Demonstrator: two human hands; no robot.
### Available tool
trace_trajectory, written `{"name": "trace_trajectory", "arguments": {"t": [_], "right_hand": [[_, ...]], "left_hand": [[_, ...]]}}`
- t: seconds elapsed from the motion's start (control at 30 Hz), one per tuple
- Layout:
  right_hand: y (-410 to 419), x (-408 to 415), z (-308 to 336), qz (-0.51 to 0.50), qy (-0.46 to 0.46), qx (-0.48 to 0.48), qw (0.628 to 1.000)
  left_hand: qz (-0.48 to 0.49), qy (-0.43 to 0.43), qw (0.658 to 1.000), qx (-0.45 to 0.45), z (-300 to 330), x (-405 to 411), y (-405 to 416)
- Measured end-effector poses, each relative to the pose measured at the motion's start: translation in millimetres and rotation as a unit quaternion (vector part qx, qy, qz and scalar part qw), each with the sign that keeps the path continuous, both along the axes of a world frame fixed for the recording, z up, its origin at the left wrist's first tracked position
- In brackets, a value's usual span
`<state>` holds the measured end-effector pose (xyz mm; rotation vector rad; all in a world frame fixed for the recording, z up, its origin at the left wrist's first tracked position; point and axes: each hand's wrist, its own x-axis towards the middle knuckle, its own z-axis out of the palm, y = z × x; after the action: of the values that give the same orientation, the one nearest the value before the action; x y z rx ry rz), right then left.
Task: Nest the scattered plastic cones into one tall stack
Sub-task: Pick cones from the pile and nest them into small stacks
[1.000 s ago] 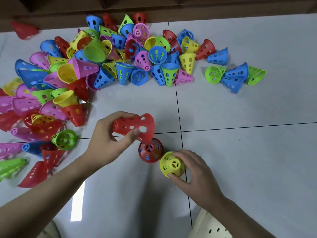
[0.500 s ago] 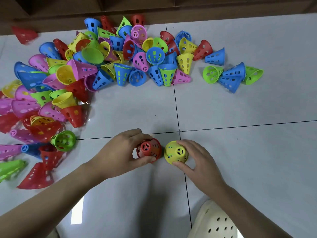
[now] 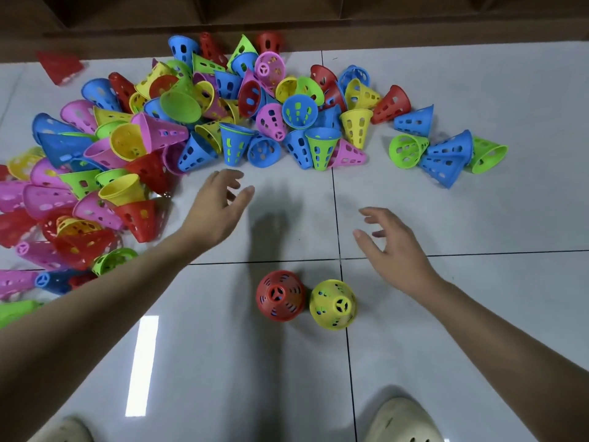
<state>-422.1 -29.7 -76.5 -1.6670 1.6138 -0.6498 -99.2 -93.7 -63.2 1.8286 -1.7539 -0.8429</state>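
A heap of plastic cones [image 3: 178, 135] in pink, red, yellow, blue and green fills the left and upper middle of the frame, lying on a white tiled floor [image 3: 478, 314]. Below it the left hand [image 3: 220, 205] hovers above the floor near the heap's lower edge, its grip spread and holding nothing. Lower, at centre frame, a red cone stack [image 3: 279, 295] stands rim down, narrow end up, and just beside it on the right stands a yellow cone [image 3: 333, 304], likewise upright; the two look close enough to touch at the rims. Above and right of them the right hand [image 3: 395, 247] hangs over the floor with its fingers spread, gripping nothing. At upper right lies a small group of blue and green cones [image 3: 446, 154]. A pale shoe [image 3: 403, 421] shows at the bottom right edge.
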Motion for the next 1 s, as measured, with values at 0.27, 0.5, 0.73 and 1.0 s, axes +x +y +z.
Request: {"name": "trace_trajectory", "arguments": {"t": [0.27,0.5,0.73,1.0], "right_hand": [[-95,-12,-17,0.015,0.101,0.03,0.994],[-140,-11,-16,0.016,0.144,0.062,0.988],[-173,-4,-24,0.045,0.162,0.087,0.982],[-183,6,-38,0.054,0.13,0.091,0.986]], "left_hand": [[0.153,0.024,0.987,0.042,-37,16,-73],[0.216,0.083,0.971,0.062,-38,1,-99],[0.249,0.075,0.964,0.06,-41,-22,-106],[0.247,0.114,0.962,0.004,-28,-38,-82]]}}
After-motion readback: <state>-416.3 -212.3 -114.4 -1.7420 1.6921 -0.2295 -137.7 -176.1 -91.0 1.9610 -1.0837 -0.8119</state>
